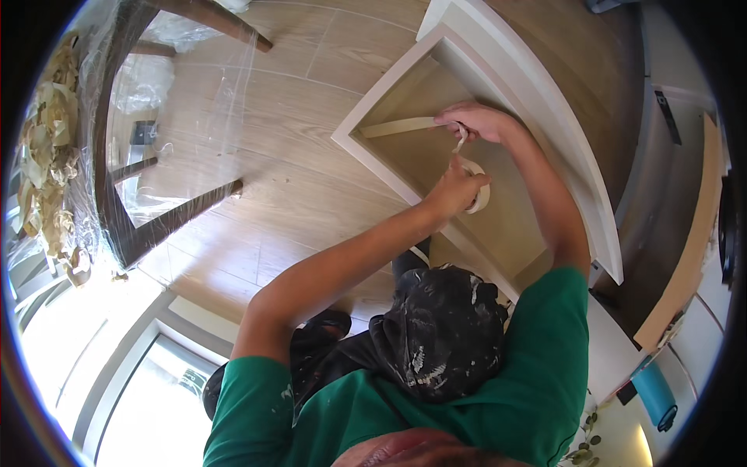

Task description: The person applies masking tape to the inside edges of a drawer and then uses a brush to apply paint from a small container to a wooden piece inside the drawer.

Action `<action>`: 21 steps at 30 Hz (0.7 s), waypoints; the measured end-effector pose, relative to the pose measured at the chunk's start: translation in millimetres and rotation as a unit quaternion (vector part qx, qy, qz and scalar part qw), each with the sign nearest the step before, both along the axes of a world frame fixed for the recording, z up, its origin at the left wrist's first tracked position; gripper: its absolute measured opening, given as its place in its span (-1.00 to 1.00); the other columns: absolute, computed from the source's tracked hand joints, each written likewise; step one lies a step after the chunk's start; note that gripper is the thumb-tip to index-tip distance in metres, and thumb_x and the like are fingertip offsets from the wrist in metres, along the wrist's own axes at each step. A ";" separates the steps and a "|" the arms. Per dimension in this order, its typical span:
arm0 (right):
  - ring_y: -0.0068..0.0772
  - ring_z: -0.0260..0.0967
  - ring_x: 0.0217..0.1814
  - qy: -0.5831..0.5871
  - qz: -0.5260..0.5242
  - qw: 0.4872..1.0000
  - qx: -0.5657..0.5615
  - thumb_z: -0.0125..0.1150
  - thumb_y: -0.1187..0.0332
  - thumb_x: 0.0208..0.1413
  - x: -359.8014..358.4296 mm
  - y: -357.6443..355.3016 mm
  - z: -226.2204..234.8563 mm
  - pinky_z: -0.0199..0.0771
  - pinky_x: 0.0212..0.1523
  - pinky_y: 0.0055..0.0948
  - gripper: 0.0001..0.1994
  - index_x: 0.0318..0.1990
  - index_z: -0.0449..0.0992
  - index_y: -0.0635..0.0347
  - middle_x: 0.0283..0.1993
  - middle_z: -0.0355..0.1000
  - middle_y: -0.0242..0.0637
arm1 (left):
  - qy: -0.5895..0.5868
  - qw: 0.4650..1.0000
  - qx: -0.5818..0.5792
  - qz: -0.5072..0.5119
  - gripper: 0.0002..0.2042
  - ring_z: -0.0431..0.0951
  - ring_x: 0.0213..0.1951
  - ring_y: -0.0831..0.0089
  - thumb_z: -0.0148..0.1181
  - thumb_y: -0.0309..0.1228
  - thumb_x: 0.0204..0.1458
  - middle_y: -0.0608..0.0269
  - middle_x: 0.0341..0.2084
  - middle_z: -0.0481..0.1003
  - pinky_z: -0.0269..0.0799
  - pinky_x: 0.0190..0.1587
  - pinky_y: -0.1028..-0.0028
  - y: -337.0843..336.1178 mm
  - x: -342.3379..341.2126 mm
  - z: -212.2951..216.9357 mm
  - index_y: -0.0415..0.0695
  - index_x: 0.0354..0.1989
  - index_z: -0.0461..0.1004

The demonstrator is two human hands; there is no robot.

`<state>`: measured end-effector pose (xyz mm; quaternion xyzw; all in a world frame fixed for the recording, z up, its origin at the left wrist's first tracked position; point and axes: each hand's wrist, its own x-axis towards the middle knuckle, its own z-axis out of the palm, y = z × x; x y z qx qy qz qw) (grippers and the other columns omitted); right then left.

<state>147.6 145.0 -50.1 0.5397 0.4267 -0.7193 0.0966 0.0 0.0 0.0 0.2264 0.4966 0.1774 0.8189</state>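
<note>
A pale wooden drawer point(373, 165) with a wide off-white front panel point(545, 101) lies tilted before me. Over its open inside, my left hand point(455, 193) is closed on a roll of masking tape point(482, 196). A short twisted length of tape point(461, 140) runs from the roll up to my right hand point(481, 123). The right hand's fingers are bent and pinch that tape. Beyond them, a pale flat strip of tape point(398, 127) stretches left toward the drawer's corner; whether it sticks to the wood I cannot tell.
Wood-look floor point(296, 140) spreads to the left. There, dark wooden furniture legs point(187, 210) are wrapped in clear plastic sheeting point(233, 101). A bright glazed door point(159, 397) is at lower left. Off to the right are an open cabinet space point(654, 226) and a blue cylinder point(655, 395).
</note>
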 end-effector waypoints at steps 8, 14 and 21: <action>-0.67 0.19 -0.40 -0.080 -0.063 0.990 0.093 0.37 -0.07 0.16 17.1 -37.3 -1.2 0.16 -0.43 -0.57 -0.61 -0.15 0.64 0.07 -0.42 0.27 -0.55 | -0.093 0.990 -0.088 0.053 -0.40 0.64 -0.03 0.26 0.23 -0.22 0.25 0.00 0.02 0.49 0.58 0.02 0.27 -16.2 2.9 -28.1 -0.21 0.34 0.12; -0.40 0.48 -0.23 -0.111 0.004 0.958 0.266 0.39 -0.09 0.14 28.2 -48.2 -26.6 0.48 -0.22 -0.33 -0.51 -0.07 0.65 0.20 -0.26 0.52 -0.25 | -0.027 0.990 0.049 -0.131 -0.41 0.61 0.05 0.28 0.20 -0.11 0.28 0.07 0.01 0.55 0.52 0.16 0.25 15.8 -40.7 7.3 -0.18 0.36 0.25; 0.04 0.57 0.03 -0.351 0.148 0.761 0.526 0.45 0.00 0.08 -21.9 -82.4 28.0 0.60 0.04 -0.05 -0.52 -0.03 0.66 0.21 0.03 0.56 0.00 | 0.366 0.663 0.596 -0.265 -0.64 0.68 -0.06 0.05 0.20 -0.32 0.20 -0.09 -0.14 0.64 0.61 -0.09 0.19 95.7 -129.2 9.1 -0.17 0.13 0.55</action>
